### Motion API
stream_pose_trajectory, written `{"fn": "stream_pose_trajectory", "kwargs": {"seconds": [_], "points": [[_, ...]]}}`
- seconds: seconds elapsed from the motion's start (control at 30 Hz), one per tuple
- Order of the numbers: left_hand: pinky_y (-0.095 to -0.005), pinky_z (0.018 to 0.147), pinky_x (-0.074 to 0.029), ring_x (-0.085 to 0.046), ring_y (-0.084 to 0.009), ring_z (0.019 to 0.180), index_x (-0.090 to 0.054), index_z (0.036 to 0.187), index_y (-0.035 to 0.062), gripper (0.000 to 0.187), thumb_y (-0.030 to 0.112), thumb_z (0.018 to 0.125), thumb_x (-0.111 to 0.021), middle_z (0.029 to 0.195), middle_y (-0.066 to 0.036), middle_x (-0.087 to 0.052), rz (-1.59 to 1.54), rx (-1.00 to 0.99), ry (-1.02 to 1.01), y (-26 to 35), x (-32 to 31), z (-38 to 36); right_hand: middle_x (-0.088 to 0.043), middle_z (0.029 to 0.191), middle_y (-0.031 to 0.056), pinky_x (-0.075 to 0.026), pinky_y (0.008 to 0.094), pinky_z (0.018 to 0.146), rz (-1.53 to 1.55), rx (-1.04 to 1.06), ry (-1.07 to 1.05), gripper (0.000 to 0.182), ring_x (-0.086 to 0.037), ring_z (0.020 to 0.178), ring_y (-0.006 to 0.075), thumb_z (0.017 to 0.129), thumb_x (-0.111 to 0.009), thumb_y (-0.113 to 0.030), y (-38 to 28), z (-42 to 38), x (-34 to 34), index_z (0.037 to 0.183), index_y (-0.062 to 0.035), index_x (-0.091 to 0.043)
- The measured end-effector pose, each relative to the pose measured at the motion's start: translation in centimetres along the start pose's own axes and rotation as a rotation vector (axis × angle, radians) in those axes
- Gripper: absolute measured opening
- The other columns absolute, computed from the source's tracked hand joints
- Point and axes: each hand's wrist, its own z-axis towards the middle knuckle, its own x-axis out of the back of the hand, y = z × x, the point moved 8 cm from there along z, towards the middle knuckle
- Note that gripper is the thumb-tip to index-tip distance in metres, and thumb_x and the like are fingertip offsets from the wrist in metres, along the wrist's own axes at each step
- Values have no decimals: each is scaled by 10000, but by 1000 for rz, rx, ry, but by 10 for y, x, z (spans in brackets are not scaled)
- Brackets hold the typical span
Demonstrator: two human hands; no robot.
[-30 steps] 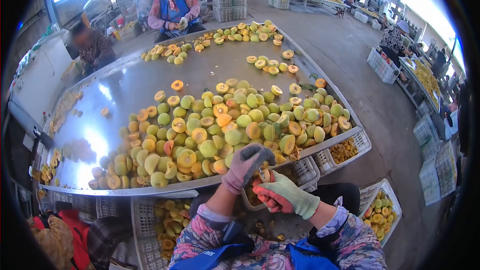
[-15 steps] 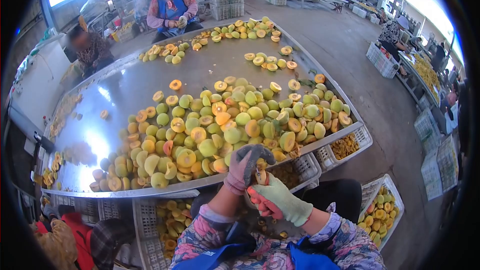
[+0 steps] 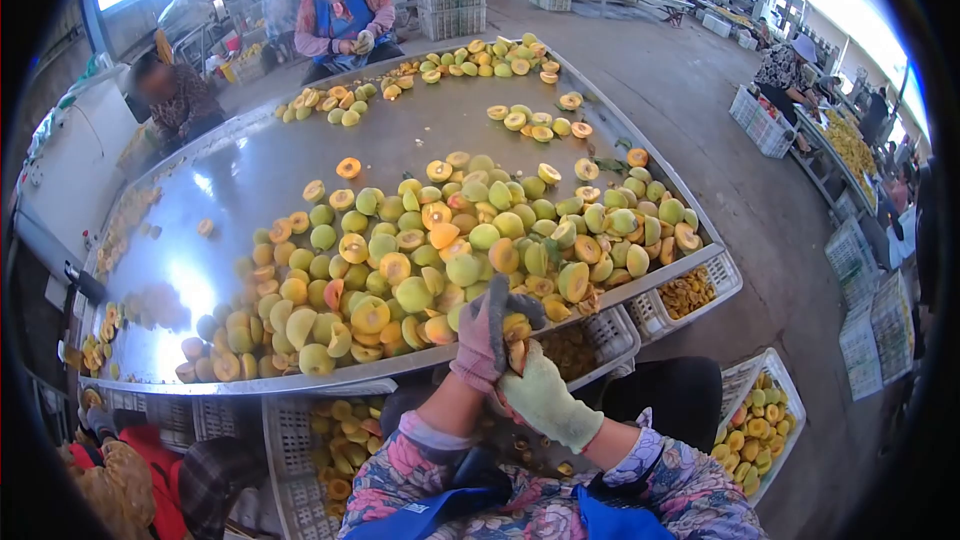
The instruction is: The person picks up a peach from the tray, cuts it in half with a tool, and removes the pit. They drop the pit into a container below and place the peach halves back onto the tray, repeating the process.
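My left hand (image 3: 485, 335) and right hand (image 3: 540, 395) both pinch one peach half (image 3: 516, 330) near the surface (image 3: 250, 170). I should keep the grip firm but gentle so the soft flesh isn't bruised.

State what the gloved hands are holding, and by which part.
A peach half, gripped around its sides between the left hand and the right hand. Whether a tool is held too cannot be told.

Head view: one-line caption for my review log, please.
Gloved left hand and right hand hold a peach half beside a steel table heaped with halved peaches.
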Motion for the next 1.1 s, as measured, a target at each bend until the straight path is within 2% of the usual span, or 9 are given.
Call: {"fn": "stream_pose_trajectory", "kwargs": {"seconds": [0.13, 0.33, 0.43, 0.5, 0.63, 0.7, 0.8, 0.9, 1.1], "points": [[-320, 776, -533, -673, -197, 778, -692, 896, -44, 371, 282, 1007, -552, 840, -104, -713, -66, 107, -179, 19, -12, 3, -567, 697, 56, -450, 312, 420, 346, -253, -213, 277, -558, 501, 157, 892, -571, -119, -31, -12, 4, 1113, -53, -418], [-264, 655, -509, -645, -149, 709, -677, 928, -41, 315, 260, 991, -607, 859, -109, -703, 20, 205, -65, 7, -18, -1, -611, 731, 141, -478, 409, 464, -95, -175, -222, 310, -626, 558, 282, 899, -605, -163, -7, -3, 22, 1119, -14, -445], [-240, 593, -495, -622, -147, 651, -653, 941, -44, 302, 254, 982, -626, 837, -114, -693, -195, 336, 24, -17, -13, 2, -627, 756, 202, -502, 481, 545, -247, 123, -140, 355, -667, 664, 360, 901, -609, -179, -15, 6, 26, 1131, 32, -439], [-242, 566, -494, -615, -171, 630, -635, 938, -46, 310, 260, 989, -616, 816, -122, -683, -366, 360, 80, -27, -9, 5, -640, 770, 201, -516, 487, 606, -744, 664, -56, 366, -663, 688, 363, 894, -612, -150, -36, -2, 14, 1146, 42, -428], [-274, 585, -519, -639, -185, 657, -640, 940, -38, 306, 259, 997, -595, 806, -120, -677, -382, 328, 173, -18, -7, 4, -596, 825, 296, -511, 478, 730, -509, 631, 18, 359, -602, 854, 505, 834, -560, -49, -52, -6, 6, 1157, 45, -436], [-294, 614, -517, -643, -169, 676, -664, 927, -53, 295, 234, 975, -622, 802, -117, -700, -308, 246, 135, -7, -4, 5, -589, 767, 214, -509, 470, 598, -23, -83, -12, 268, -626, 680, 404, 854, -553, -57, -46, -4, 12, 1092, 12, -450], [-284, 656, -517, -647, -170, 690, -662, 887, -54, 337, 260, 989, -594, 773, -111, -701, -146, 95, 71, 14, -3, 6, -553, 731, 103, -453, 392, 451, 387, -311, -190, 197, -561, 532, 235, 871, -553, -77, -23, -4, -7, 1036, -61, -446], [-271, 694, -512, -649, -164, 712, -654, 857, -47, 354, 268, 999, -576, 756, -99, -702, -161, 110, 7, 19, -9, 5, -513, 700, 25, -372, 286, 387, 677, -454, -194, 165, -471, 482, 111, 883, -547, -82, -31, -19, -16, 996, -121, -432], [-274, 743, -516, -649, -143, 772, -666, 915, -30, 298, 250, 991, -600, 842, -99, -710, -30, 233, -87, 8, -11, 1, -503, 677, 19, -368, 275, 395, 575, -345, -179, 178, -481, 494, 104, 889, -568, -106, -16, -18, -18, 1013, -129, -443]]}}
